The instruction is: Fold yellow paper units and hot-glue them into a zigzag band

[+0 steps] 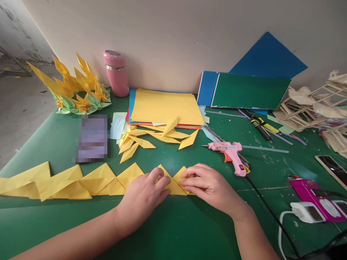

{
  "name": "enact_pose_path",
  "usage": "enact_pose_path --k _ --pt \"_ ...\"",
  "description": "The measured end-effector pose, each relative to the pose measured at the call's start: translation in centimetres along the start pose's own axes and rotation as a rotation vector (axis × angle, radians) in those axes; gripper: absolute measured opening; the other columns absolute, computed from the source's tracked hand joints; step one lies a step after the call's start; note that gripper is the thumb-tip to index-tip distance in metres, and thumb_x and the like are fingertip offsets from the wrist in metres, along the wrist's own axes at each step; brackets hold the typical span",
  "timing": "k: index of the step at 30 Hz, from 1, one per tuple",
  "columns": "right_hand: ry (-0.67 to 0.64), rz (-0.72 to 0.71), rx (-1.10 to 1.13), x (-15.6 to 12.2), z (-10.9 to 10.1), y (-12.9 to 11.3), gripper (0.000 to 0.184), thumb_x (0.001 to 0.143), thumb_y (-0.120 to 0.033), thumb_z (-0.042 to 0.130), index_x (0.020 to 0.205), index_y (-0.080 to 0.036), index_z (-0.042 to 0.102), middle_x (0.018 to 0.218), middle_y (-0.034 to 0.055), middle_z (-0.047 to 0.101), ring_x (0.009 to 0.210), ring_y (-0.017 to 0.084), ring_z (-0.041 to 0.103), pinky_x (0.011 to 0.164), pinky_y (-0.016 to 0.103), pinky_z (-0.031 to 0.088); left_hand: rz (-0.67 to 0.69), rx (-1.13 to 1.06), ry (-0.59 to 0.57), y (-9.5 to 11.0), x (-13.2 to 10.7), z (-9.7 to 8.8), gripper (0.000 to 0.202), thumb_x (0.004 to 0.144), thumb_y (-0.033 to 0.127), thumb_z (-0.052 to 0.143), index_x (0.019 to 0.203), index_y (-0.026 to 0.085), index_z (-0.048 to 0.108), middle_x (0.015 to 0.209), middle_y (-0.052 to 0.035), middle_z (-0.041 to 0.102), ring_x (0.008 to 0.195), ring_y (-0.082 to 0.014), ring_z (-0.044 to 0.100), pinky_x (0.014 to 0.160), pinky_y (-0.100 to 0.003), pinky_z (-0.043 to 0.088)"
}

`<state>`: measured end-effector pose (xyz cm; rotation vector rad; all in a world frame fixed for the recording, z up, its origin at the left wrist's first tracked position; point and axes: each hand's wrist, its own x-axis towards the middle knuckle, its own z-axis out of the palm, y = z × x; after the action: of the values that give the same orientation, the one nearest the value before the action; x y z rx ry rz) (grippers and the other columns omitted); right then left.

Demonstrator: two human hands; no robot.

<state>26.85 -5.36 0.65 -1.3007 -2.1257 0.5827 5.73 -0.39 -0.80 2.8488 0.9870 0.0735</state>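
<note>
A long chain of folded yellow paper triangles lies along the near part of the green table. My left hand and my right hand press down on its right end, fingers bent and pinching the last yellow piece between them. Loose folded yellow points lie just beyond the hands, in front of a stack of coloured paper sheets.
A pink glue gun lies right of the hands, its black cord running to the near right. A pink power strip, pink bottle, yellow paper flowers, blue and green boards, pens and stick models sit around.
</note>
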Motion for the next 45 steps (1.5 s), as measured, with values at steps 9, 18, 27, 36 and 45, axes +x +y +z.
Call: enact_pose_path --k 9,18,27,36,45 --pt "-0.069 0.091 -0.014 0.2 0.2 0.0 0.016 0.084 -0.011 0.064 0.094 -0.022 0.069 0.089 0.0026 0.066 0.086 0.017 0.058 0.074 0.031 0.05 -0.005 -0.015 -0.04 0.2 0.0 -0.5 0.016 0.086 0.033 0.06 0.097 0.022 0.057 0.103 -0.0039 0.059 0.058 -0.0133 0.06 0.048 -0.025 0.042" --pt "-0.068 0.098 0.028 0.1 0.4 0.1 0.018 0.086 -0.012 0.059 0.078 -0.023 0.071 0.084 0.0021 0.063 0.081 0.015 0.058 0.069 0.027 0.051 0.015 0.003 -0.005 0.1 -0.1 -0.3 0.02 0.09 0.031 0.053 0.108 0.028 0.059 0.102 -0.0038 0.055 0.057 -0.0124 0.058 0.048 -0.024 0.042" --pt "-0.06 0.001 -0.097 0.0 0.5 -0.5 0.024 0.09 -0.01 0.051 0.081 -0.022 0.07 0.081 0.003 0.065 0.077 0.016 0.058 0.066 0.027 0.049 0.076 0.0 -0.017 0.2 -0.1 0.0 0.028 0.092 0.017 0.039 0.109 0.024 0.06 0.09 -0.0045 0.052 0.061 -0.0144 0.057 0.051 -0.025 0.045" --pt "-0.09 -0.034 -0.106 0.1 1.0 -1.4 0.031 0.084 -0.005 0.049 0.092 -0.024 0.071 0.086 0.003 0.064 0.079 0.016 0.058 0.07 0.028 0.049 0.025 -0.018 -0.054 0.3 0.1 -0.4 0.023 0.094 0.02 0.04 0.102 0.023 0.062 0.082 -0.0017 0.053 0.063 -0.013 0.057 0.052 -0.022 0.042" --pt "-0.059 -0.046 -0.115 0.4 1.6 -1.2 0.039 0.083 0.0 0.041 0.091 -0.023 0.071 0.085 0.0025 0.065 0.077 0.017 0.057 0.067 0.028 0.047 0.017 -0.036 -0.036 0.4 0.1 -0.5 0.028 0.095 0.02 0.035 0.101 0.021 0.062 0.083 -0.0024 0.056 0.064 -0.0136 0.059 0.054 -0.024 0.043"
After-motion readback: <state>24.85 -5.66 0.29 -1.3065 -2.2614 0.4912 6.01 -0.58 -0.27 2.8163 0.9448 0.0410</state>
